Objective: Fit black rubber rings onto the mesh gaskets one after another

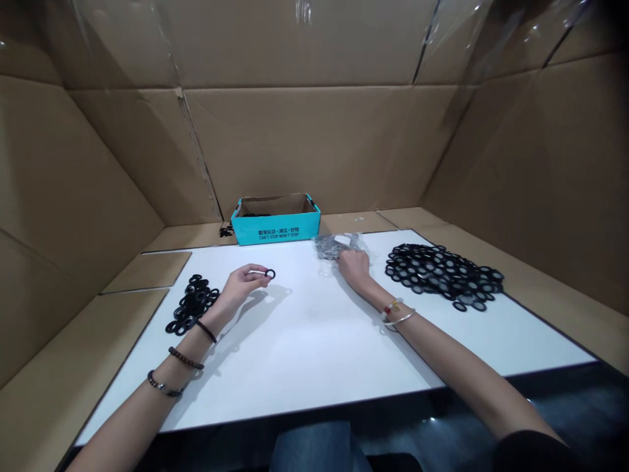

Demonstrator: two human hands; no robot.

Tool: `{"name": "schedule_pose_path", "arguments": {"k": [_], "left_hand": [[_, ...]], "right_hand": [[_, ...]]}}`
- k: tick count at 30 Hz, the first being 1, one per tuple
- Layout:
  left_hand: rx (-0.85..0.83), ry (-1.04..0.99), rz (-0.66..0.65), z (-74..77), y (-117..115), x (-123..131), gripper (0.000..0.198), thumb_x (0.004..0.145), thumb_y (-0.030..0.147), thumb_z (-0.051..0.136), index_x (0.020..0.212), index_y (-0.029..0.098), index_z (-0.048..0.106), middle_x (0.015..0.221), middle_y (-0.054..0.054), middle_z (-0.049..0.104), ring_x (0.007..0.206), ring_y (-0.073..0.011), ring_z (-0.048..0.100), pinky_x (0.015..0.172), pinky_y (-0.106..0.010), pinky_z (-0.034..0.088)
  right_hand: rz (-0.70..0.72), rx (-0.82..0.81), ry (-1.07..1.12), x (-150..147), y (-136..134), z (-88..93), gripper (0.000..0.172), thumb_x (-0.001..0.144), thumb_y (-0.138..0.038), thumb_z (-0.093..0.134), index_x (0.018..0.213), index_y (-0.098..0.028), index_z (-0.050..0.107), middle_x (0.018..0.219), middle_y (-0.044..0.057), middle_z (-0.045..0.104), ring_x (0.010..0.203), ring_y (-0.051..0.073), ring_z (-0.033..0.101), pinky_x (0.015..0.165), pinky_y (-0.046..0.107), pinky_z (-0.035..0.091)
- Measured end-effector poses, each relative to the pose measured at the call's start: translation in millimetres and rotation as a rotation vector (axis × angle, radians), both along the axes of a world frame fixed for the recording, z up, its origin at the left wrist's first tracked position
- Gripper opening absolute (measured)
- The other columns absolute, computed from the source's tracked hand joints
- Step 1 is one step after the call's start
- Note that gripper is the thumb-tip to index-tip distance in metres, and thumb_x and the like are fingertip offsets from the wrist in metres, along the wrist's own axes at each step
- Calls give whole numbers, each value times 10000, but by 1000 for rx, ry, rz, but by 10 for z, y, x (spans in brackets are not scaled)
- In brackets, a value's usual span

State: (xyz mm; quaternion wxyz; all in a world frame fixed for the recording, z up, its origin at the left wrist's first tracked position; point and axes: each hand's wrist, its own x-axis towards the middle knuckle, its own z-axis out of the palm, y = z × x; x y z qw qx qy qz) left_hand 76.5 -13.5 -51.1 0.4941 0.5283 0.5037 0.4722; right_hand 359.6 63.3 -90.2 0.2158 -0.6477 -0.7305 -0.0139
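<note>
Between the thumb and fingers of my left hand (246, 283) is a small black ring (270, 274), held above the white board. My right hand (354, 267) reaches to a clear plastic bag (327, 247) with greyish contents. Its fingers are bent and closed at the bag's near edge; what they pinch is hidden. Left of my left hand lies a loose pile of black rings (194, 301). To the right of my right hand spreads a bigger pile of black rings with pale grey centres (437, 272).
A turquoise open box (275, 229) stands at the back of the white board (314, 354), with dark pieces inside. A few black bits (226, 231) lie to its left. Cardboard walls (314, 144) enclose the back and both sides.
</note>
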Motion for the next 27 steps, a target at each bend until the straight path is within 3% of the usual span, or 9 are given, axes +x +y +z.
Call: {"name": "schedule_pose_path", "arguments": {"k": [10,16,21,24,27], "left_hand": [[-49,-36,-57,-54,-99,94,350,559,309,751,852,158,633,724,-50,696,615,-149,608,598,-254,435],[-28,-11,-83,-108,-191,220,300,588,258,736,853,152,642,717,-57,700,614,-160,634,582,-253,453],[-11,22,-127,-83,-265,308,280,595,246,739,839,148,643,719,-55,701,654,-170,653,599,-257,477],[2,26,-101,-60,-295,336,267,585,230,745,818,148,644,712,-48,701,668,-170,657,632,-264,491],[18,21,-100,-51,-310,355,249,580,224,747,797,151,651,724,-45,702,687,-168,656,650,-262,496]], "right_hand": [[-92,43,52,68,-199,193,247,793,-170,404,727,-120,637,771,185,656,785,281,595,746,382,384],[193,-71,578,-289,-598,282,200,751,-293,454,718,-162,602,650,35,612,612,167,558,551,259,423],[415,-174,915,-677,-909,263,207,772,-353,493,737,-166,576,751,28,612,693,138,559,614,241,441],[427,-193,1008,-741,-975,221,191,755,-346,535,722,-160,568,740,26,607,702,135,556,648,247,434],[384,-277,1073,-749,-982,181,204,729,-350,572,684,-152,553,686,26,610,626,128,546,583,242,413]]}}
